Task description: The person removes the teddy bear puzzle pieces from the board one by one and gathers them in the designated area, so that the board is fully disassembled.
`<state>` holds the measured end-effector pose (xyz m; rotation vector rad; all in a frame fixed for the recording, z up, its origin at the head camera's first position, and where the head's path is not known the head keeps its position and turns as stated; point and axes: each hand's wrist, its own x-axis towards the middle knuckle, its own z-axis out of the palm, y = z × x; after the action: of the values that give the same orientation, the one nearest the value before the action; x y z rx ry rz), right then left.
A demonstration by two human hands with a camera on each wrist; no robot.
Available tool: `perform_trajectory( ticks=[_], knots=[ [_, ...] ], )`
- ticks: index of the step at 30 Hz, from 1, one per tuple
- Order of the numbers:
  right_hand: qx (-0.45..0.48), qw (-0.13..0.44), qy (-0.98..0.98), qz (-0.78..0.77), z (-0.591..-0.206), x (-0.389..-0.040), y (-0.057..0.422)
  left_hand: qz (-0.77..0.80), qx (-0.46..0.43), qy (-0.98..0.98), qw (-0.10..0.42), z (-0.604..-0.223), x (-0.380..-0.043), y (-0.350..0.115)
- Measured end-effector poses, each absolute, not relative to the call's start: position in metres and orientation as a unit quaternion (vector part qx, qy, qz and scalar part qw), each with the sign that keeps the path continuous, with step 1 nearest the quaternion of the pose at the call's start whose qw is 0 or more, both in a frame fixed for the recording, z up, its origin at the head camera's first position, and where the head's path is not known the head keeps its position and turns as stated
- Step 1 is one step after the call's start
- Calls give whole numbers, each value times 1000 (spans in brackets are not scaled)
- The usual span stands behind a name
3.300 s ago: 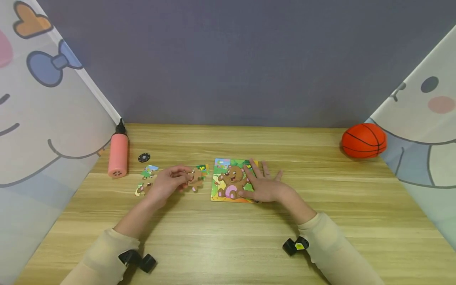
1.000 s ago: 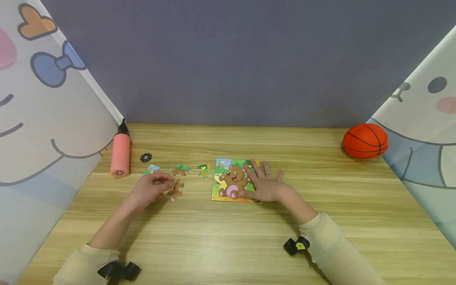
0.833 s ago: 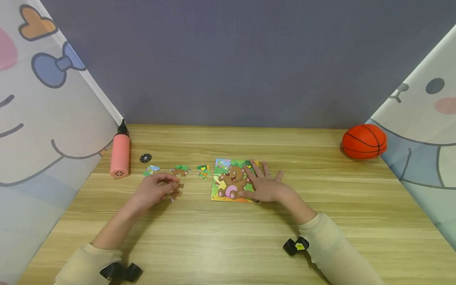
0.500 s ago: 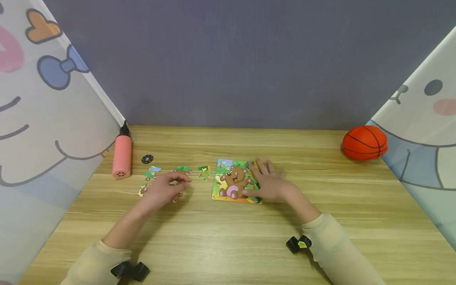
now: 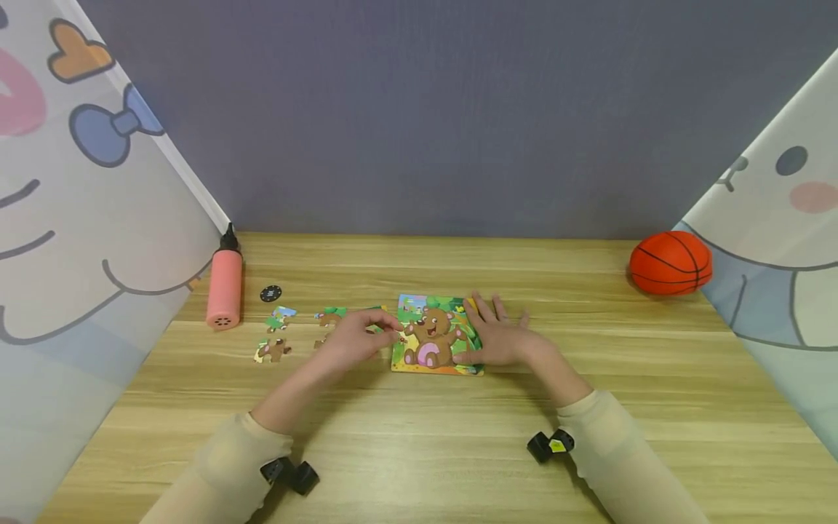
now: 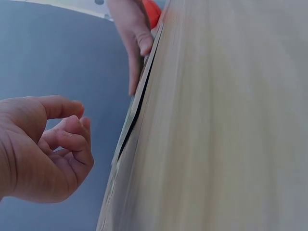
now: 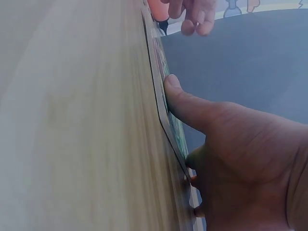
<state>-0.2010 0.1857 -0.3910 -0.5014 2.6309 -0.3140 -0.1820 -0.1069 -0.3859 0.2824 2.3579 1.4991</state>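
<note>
My left hand point(image 5: 356, 340) hovers at the left edge of a bear picture puzzle point(image 5: 432, 342) that lies flat on the table. Its fingers are loosely bent, and the left wrist view shows nothing between them. My right hand point(image 5: 500, 342) rests with spread fingers across the puzzle's right edge; in the right wrist view the thumb point(image 7: 179, 94) lies along its top. Loose jigsaw pieces lie left of the puzzle: a blue-green piece point(image 5: 280, 318), a brown bear piece point(image 5: 273, 350) and a green-brown piece point(image 5: 329, 316). Further pieces are partly hidden under my left hand.
A black round disc point(image 5: 270, 293) lies beyond the loose pieces. At the far left stands a pink bottle-shaped pump point(image 5: 225, 287) on its side. A small orange basketball point(image 5: 671, 263) sits at the far right corner. A grey wall point(image 5: 432, 145) closes the back of the table.
My left hand has let go of a bear piece among the loose pieces and moved right to the puzzle's edge. My right hand has shifted slightly right, uncovering more of the picture.
</note>
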Motion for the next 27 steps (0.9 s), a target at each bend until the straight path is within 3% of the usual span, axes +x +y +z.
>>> perform_trajectory(
  ticks=[16,27],
  knots=[
    [-179,221,950,-127,-390,-202,186,576,148,773,222,-400,-196,-59],
    [-132,210,960,-132,-394,-204,186,573,161,771,228,-404,-202,-47]
  ],
)
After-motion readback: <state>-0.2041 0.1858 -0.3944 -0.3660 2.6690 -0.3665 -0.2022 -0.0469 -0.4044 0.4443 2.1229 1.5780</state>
